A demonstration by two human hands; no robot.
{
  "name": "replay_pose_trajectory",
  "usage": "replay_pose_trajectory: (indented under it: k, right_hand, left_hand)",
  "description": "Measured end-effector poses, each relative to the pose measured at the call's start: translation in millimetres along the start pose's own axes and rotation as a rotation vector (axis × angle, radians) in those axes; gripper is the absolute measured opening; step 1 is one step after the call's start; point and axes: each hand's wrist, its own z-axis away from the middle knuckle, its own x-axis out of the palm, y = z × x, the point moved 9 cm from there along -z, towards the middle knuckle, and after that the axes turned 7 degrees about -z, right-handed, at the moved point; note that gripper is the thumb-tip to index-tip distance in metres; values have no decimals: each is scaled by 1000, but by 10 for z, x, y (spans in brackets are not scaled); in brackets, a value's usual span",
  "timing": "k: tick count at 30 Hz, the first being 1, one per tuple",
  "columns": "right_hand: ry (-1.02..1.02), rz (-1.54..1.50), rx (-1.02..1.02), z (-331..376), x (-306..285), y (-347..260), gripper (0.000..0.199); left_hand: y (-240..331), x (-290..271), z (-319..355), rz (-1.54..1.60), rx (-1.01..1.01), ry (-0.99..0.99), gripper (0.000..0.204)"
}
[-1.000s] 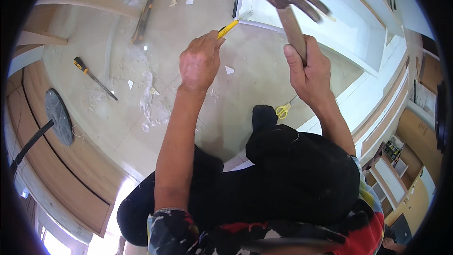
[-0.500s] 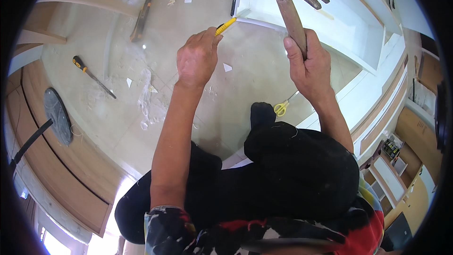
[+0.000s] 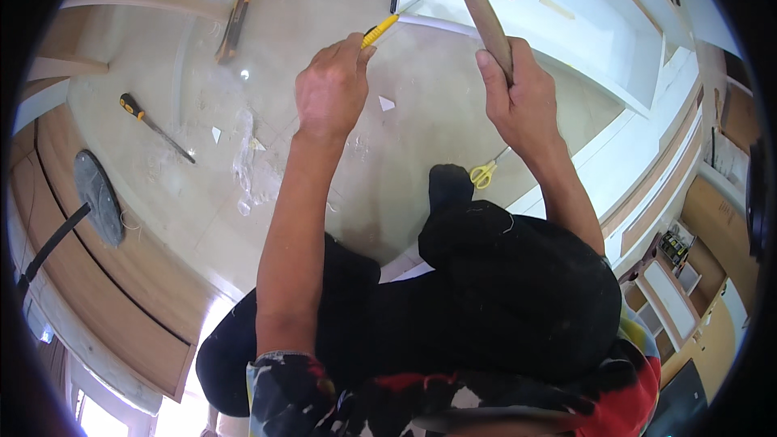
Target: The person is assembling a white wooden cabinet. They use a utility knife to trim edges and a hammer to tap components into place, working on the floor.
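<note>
Hammer (image 3: 488, 26) clenched in right hand (image 3: 524, 95) slants up-left, right of yellow knife (image 3: 380, 31) gripped in left hand (image 3: 330, 91), slanting up-right.

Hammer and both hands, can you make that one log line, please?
left hand: grips yellow-handled tool | right hand: holds hammer | floor: yellow scissors

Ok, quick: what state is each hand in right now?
Left hand: closed, holding a yellow-handled tool.
Right hand: closed, holding a claw hammer by its handle, head up.
</note>
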Motion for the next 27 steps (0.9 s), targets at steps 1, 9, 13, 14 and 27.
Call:
replay_pose_trajectory:
  k: [1, 9, 13, 14, 27]
  right_hand:
    - [25, -30, -25, 15, -31, -32, 33]
    - [39, -85, -108, 93, -24, -68, 31]
    - [-38, 35, -103, -6, 145, 137, 29]
    - [-75, 76, -89, -18, 185, 186, 29]
    - [-124, 46, 18, 3, 110, 44, 34]
  left_hand:
    - [5, -25, -1, -3, 5, 6, 19]
    - [0, 9, 5, 3, 23, 13, 15]
    - [28, 7, -11, -12, 35, 11, 14]
    - [42, 7, -16, -22, 37, 4, 14]
    - [-4, 17, 24, 11, 24, 57, 15]
